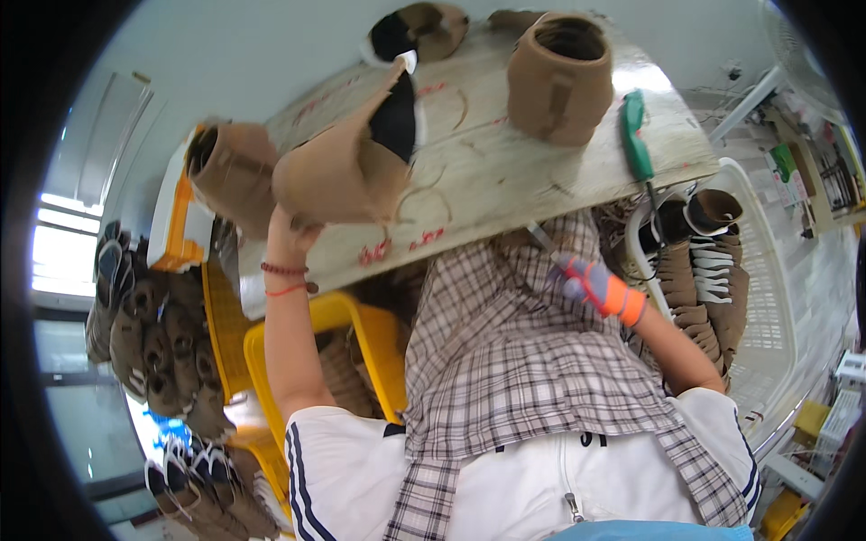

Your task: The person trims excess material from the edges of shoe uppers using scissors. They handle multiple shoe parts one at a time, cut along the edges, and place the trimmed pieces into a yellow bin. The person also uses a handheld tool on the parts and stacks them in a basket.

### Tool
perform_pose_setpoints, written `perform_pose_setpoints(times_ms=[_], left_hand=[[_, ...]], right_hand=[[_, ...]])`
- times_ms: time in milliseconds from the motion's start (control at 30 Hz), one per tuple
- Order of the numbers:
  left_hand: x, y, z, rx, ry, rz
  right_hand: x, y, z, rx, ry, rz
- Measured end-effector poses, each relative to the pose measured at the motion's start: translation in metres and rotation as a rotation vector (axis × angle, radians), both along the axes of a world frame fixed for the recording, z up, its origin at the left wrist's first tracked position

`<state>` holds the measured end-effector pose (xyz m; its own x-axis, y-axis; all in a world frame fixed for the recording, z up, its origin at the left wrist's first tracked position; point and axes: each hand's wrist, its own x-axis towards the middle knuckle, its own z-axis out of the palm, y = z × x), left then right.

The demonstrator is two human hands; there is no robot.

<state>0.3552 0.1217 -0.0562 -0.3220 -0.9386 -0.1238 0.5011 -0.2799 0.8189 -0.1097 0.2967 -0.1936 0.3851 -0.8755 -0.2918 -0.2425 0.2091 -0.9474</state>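
My left hand [296, 233], bare, grips a tan shoe upper [338, 176] from below, over the left side of the table. Its dark lining and a white tip show; my fingers are partly hidden behind it. My right hand [591, 284] wears a grey and orange glove and is closed around a slim tool [541, 236] with a metal end, in front of my checked apron. Something red shows at the grip; the tool's exact kind is unclear. Another tan upper [234, 171] stands beside my left hand, at the table's left edge.
On the worn table [487, 180] stand a tan upper [559, 81], a dark-lined upper [419, 32] and a green-handled tool [636, 135] with a dark cord. A white basket [767, 279] of stacked uppers is at right, a yellow crate [374, 347] below left. Piled uppers [162, 343] lie far left.
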Motion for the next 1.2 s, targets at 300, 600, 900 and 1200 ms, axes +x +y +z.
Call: perform_pose_setpoints(times_ms=[300, 600, 900, 1200], left_hand=[[0.000, 0.186, -0.155, -0.363, -0.215, -0.530], [-0.031, 0.219, -0.180, 0.265, 0.229, 0.151], [-0.069, 0.192, -0.188, 0.081, -0.147, 0.294], [-0.085, 0.195, -0.172, -0.056, -0.263, 0.280]], right_hand=[[0.064, -0.013, 0.083, -0.975, 0.697, 0.103], [0.085, -0.027, 0.019, -0.963, 0.907, 0.232], [0.110, -0.033, 0.009, -0.980, 1.022, 0.238], [0.090, -0.034, 0.022, -0.925, 1.025, 0.215]])
